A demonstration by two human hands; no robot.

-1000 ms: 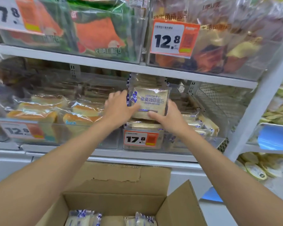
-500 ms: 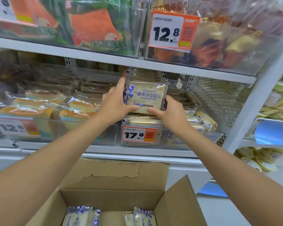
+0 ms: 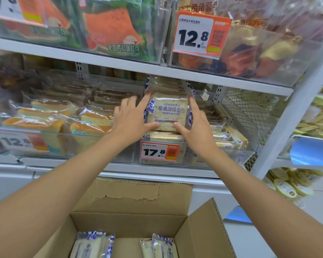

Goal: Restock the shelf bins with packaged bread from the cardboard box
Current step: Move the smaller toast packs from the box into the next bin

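Clear-wrapped bread pack (image 3: 167, 112) stands between left fingers (image 3: 145, 101) and right fingers (image 3: 194, 107).

Hands: two, my left hand (image 3: 131, 118) and my right hand (image 3: 198, 123), both on one upright bread pack (image 3: 167, 110).

Shelves: two, the upper shelf (image 3: 119, 62) and the lower shelf (image 3: 157, 170).

Price tags: four.
- Two read 12.8: the upper tag (image 3: 198, 34) and the lower left tag (image 3: 21, 141).
- One reads 17.8: the middle tag (image 3: 159, 151).
- One corner tag (image 3: 13, 8) is cut off at the top left.

Clear bins I can tell apart: four, two along each shelf's front edge.

Cardboard box (image 3: 131, 226): one.

Boxed packs at its near edge: a left bundle (image 3: 90, 246) and a right bundle (image 3: 158, 248). At least two, the rest cropped.

Cake packs (image 3: 35, 123): several, too blurred to count.
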